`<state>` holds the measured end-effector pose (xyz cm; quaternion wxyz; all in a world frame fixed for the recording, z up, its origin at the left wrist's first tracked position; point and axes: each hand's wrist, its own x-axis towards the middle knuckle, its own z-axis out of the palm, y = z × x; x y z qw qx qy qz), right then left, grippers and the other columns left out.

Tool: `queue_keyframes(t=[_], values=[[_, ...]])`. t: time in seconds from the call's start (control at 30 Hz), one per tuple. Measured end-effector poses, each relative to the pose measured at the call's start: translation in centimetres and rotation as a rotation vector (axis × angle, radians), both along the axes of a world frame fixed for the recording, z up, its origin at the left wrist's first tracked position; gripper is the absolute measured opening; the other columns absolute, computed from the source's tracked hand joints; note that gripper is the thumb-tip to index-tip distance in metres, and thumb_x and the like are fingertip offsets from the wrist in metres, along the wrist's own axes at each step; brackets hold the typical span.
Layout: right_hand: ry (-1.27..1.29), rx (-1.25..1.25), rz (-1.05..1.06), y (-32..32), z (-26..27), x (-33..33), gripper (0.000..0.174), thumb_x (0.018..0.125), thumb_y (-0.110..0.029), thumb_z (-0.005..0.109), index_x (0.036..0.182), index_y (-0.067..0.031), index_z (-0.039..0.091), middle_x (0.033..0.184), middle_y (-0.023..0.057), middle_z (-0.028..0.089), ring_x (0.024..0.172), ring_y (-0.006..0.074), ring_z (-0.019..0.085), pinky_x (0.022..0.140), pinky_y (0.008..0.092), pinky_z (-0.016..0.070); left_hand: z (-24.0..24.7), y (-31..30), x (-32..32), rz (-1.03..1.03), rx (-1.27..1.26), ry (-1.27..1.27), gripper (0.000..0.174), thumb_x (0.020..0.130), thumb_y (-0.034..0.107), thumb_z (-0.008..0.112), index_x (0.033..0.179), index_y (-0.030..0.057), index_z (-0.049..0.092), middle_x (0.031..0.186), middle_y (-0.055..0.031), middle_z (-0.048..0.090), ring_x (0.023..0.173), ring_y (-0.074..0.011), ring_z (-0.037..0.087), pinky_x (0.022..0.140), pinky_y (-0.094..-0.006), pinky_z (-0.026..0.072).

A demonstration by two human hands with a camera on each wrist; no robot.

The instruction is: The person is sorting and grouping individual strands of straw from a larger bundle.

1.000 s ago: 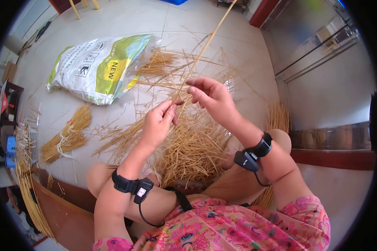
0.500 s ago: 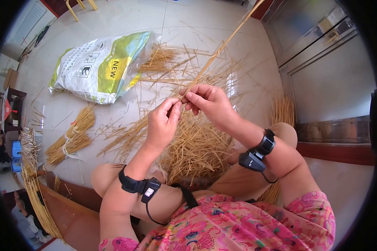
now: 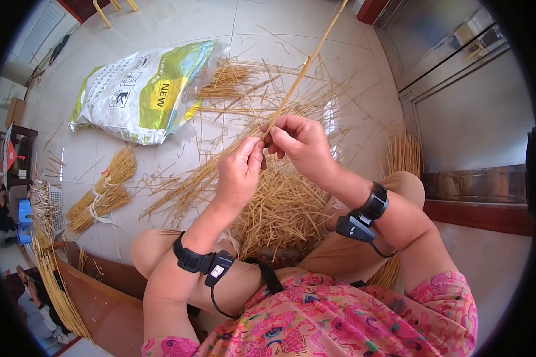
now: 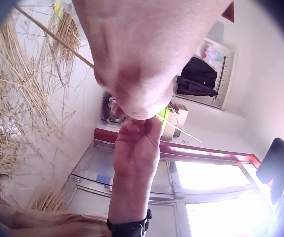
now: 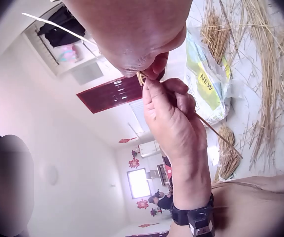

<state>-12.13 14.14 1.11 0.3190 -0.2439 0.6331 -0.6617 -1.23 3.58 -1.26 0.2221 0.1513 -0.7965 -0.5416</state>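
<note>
- A long straw stalk (image 3: 308, 59) is pinched at its lower end where the two hands meet, above the lap; its free length is angled up and away over the floor (image 3: 178, 24).
- The left hand (image 3: 238, 175) is curled, and its fingers (image 3: 253, 149) are closed on the end of the stalk.
- The right hand (image 3: 301, 146) is held touching the left, with its fingers (image 3: 280, 134) bent round the same stalk just above.
- A heap of loose straw (image 3: 280, 208) is spread on the floor beneath the hands.
- A white and green bag (image 3: 143, 89) is laid farther off to the left.
- A tied bundle (image 3: 101, 196) is seen near it, well apart from the hands.
</note>
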Motion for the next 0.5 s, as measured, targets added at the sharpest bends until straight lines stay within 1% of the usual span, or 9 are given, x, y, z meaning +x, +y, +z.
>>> queue_keyframes(t=[0.03, 0.1, 0.23, 0.4, 0.5], values=[[-0.014, -0.004, -0.007, 0.0, 0.1, 0.0, 0.014, 0.089, -0.009, 0.055, 0.091, 0.0029, 0.062, 0.072, 0.0037, 0.062, 0.060, 0.0064, 0.055, 0.054, 0.0204, 0.0462, 0.1, 0.0, 0.1, -0.018, 0.005, -0.015, 0.014, 0.094, 0.010, 0.049, 0.096, 0.0000, 0.057, 0.065, -0.0033, 0.058, 0.058, -0.0087, 0.055, 0.053, -0.0239, 0.0433], [-0.040, -0.012, -0.021, 0.0, 0.3, 0.1, 0.013, 0.087, -0.009, 0.055, 0.088, 0.0034, 0.061, 0.071, 0.0043, 0.061, 0.062, 0.0072, 0.056, 0.054, 0.0223, 0.0467, 0.4, 0.0, 0.0, -0.019, 0.017, -0.035, 0.014, 0.095, 0.011, 0.048, 0.095, 0.0002, 0.057, 0.064, -0.0033, 0.058, 0.058, -0.0086, 0.055, 0.053, -0.0240, 0.0432], [-0.066, -0.067, -0.060, -0.1, 0.0, 0.2, 0.013, 0.088, -0.008, 0.055, 0.088, 0.0035, 0.060, 0.073, 0.0052, 0.062, 0.062, 0.0084, 0.059, 0.053, 0.0217, 0.0467, 0.4, 0.0, 0.1, -0.007, 0.041, -0.040, 0.014, 0.095, 0.011, 0.048, 0.093, 0.0005, 0.058, 0.062, -0.0035, 0.058, 0.057, -0.0086, 0.055, 0.053, -0.0241, 0.0428], [-0.080, -0.139, -0.134, 0.0, 0.9, -1.0, 0.013, 0.088, -0.008, 0.055, 0.088, 0.0042, 0.059, 0.074, 0.0054, 0.063, 0.062, 0.0091, 0.060, 0.051, 0.0206, 0.0466, 0.6, 0.1, 0.1, 0.033, -0.053, -0.052, 0.013, 0.093, 0.009, 0.050, 0.092, 0.0009, 0.059, 0.060, -0.0041, 0.057, 0.054, -0.0091, 0.054, 0.051, -0.0246, 0.0420], [-0.055, -0.130, -0.131, 0.1, 1.2, -1.4, 0.012, 0.087, -0.008, 0.056, 0.087, 0.0041, 0.058, 0.074, 0.0049, 0.062, 0.062, 0.0088, 0.060, 0.051, 0.0205, 0.0467, 0.4, 0.0, 0.1, 0.045, -0.122, -0.045, 0.012, 0.092, 0.009, 0.051, 0.092, 0.0011, 0.060, 0.060, -0.0047, 0.057, 0.054, -0.0096, 0.054, 0.051, -0.0251, 0.0418]])
